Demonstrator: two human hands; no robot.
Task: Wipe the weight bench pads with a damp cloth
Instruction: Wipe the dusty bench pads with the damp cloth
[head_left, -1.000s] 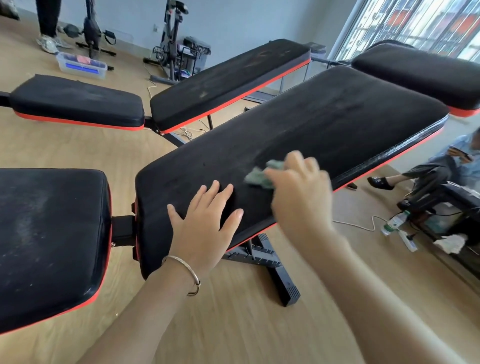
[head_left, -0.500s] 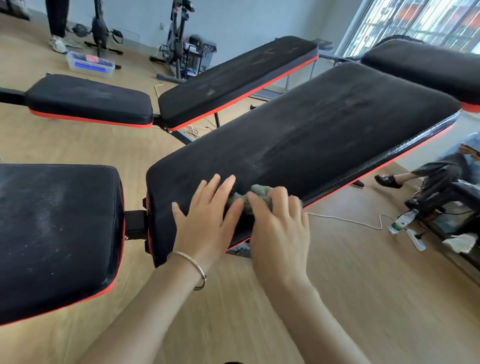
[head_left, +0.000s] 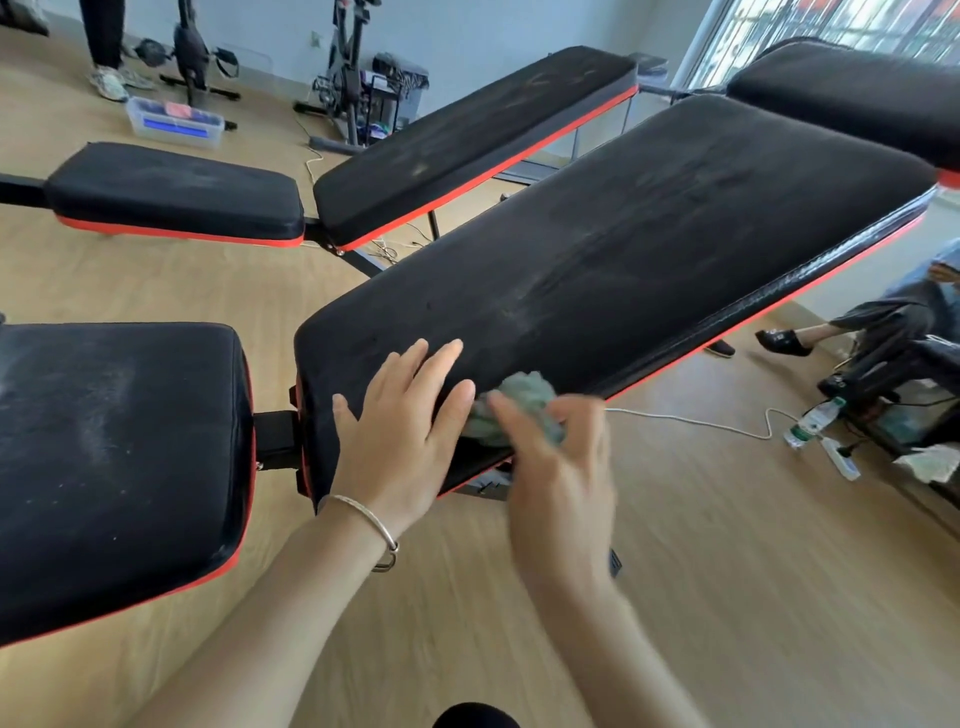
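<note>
Right hand (head_left: 558, 467), motion-blurred, clutching a crumpled green cloth (head_left: 514, 408) against the near edge of the padded surface (head_left: 623, 249).
Left hand (head_left: 400, 431) spread flat just beside it, fingers straight, silver bracelet (head_left: 371, 525) at the wrist; separate seat pad (head_left: 114, 457) further left; wooden floor (head_left: 753, 571) beneath.

Seat pad (head_left: 114, 457) left of back pad (head_left: 623, 260), second bench (head_left: 467, 140) behind them, left hand (head_left: 400, 436) on back pad's near end, cloth (head_left: 519, 405) in right hand (head_left: 561, 483) just beside it

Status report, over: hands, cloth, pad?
Left hand flat on back pad. Right hand, blurred, holds green cloth at pad's near edge. Left hand close beside cloth.
</note>
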